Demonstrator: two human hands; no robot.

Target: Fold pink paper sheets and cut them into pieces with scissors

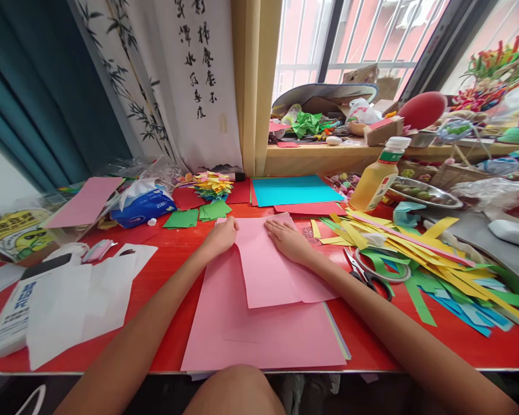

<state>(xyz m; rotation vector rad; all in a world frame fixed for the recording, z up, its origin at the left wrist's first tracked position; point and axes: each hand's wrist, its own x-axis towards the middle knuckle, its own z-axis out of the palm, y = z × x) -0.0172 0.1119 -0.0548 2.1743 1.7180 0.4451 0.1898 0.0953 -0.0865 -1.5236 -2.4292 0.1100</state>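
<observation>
The left hand (pixel 221 235) is pinching the pink sheet (pixel 270 282) at its far left while the flattened right hand (pixel 289 241) is pressing it, its long axis running toward the body.

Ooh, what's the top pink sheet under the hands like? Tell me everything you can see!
The top pink sheet is plain, smooth-looking and seems to be paper. It lies over a larger pink sheet in front of the person, and its near edge stops well short of that sheet's near edge. Its left edge bends in a gentle curve. The left hand grips it near the far left corner, and the right hand lies flat on it. Whether it's folded is hard to tell.
</observation>
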